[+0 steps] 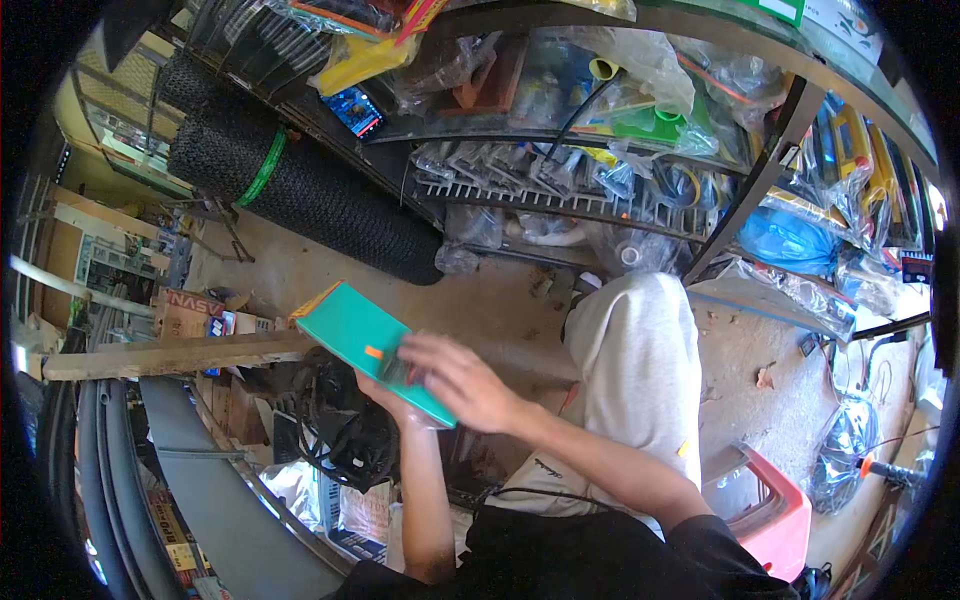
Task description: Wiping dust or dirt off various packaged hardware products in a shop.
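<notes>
A flat, teal rectangular box or packet [349,322] with an orange sticker and a yellow-orange end lies tilted across my left hand [390,399], which grips it from below. Over its near half is my right hand [457,375], blurred, with the fingers extended across the teal face. A small dark item [397,367] shows on that face beside the right fingertips; blur hides what it is. Whether the right fingers hold it is unclear.
A black mesh roll [322,195] with a green band leans beyond my hands. Shelves of plastic-bagged goods [510,169] stand ahead, a phone [352,112] at their left. A wooden beam [180,356] and grey pipes [112,450] lie left; a pink stool [784,510] is at right.
</notes>
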Demonstrator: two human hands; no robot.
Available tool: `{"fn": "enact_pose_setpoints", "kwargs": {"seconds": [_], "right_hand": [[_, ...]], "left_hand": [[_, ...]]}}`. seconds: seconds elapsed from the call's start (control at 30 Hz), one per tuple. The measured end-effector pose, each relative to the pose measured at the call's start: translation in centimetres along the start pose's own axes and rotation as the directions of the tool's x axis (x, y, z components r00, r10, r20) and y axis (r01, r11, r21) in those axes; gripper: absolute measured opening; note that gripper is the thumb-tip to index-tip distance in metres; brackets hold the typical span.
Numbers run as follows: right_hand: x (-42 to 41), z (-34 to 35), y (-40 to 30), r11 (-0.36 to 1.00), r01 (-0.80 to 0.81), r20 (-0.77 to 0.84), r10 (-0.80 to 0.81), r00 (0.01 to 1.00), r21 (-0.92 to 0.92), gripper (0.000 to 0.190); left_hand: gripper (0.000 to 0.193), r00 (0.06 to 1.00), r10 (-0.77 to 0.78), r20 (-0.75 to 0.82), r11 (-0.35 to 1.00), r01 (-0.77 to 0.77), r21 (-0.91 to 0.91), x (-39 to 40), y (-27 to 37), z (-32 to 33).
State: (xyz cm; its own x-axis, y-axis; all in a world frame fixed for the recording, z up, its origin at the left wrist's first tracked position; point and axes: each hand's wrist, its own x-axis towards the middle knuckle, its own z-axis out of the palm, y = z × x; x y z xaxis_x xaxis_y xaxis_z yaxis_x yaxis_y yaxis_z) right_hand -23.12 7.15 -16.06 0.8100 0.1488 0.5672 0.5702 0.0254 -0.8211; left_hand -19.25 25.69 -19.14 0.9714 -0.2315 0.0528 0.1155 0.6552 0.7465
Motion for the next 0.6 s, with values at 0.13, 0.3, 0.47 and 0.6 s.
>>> {"fn": "enact_pose_setpoints", "kwargs": {"seconds": [0.13, 0.3, 0.47, 0.6], "right_hand": [[0.4, 0.9, 1.7, 0.922, -0.311, -0.133, 0.347, 0.929, 0.231, 0.049], [-1.0, 1.0, -2.1, 0.973, -0.219, 0.049, 0.217, 0.975, 0.068, 0.049], [0.1, -0.5, -1.7, 0.956, 0.156, 0.240, -0.095, 0.966, -0.249, 0.049], [0.2, -1.6, 0.3, 0.996, -0.074, -0.042, 0.076, 0.996, 0.058, 0.051]], "left_hand": [[0.017, 0.775, 0.588, -0.230, 0.655, -0.290, 0.697, 0.0, -1.4, 7.7], [0.015, 0.752, 0.577, -0.319, 0.723, -0.288, 0.628, 4.3, 1.4, -0.6], [0.034, 0.795, 0.189, -0.577, 0.970, -0.243, -0.016, 0.5, -2.8, -3.4], [0.037, 0.741, 0.596, -0.309, 0.654, -0.225, 0.722, -0.1, -5.9, 8.3]]}}
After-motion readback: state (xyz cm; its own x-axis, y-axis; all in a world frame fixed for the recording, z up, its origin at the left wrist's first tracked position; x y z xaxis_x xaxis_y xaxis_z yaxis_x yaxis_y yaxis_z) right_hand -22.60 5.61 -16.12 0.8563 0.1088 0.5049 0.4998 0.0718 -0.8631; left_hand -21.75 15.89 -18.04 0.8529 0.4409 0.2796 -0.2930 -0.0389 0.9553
